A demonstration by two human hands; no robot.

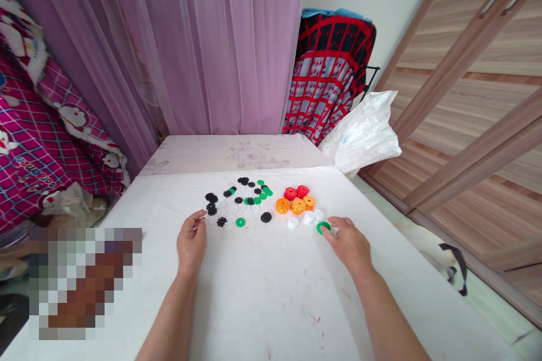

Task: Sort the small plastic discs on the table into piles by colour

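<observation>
My right hand (348, 240) grips a green notched plastic disc (323, 228), thumb and fingers at its edge, perhaps a small stack. White discs (310, 218) lie just beside it. My left hand (192, 240) rests at the left edge of the loose pieces, fingers loosely bent and apart, with nothing visible in them. Closest to its fingertips are black discs (210, 210). Between the hands spread clear discs (243, 210), a single green disc (240, 222) and a black disc (266, 217). Orange stacks (283, 206) and red stacks (290, 193) stand right of the loose pieces.
All of it lies on a white-covered table (262, 293) with a floral far end. A white plastic bag (364, 132) leans at its right far corner. Purple curtains (228, 45) hang behind, and a wooden wardrobe (470, 118) stands to the right. A blurred patch covers the left side.
</observation>
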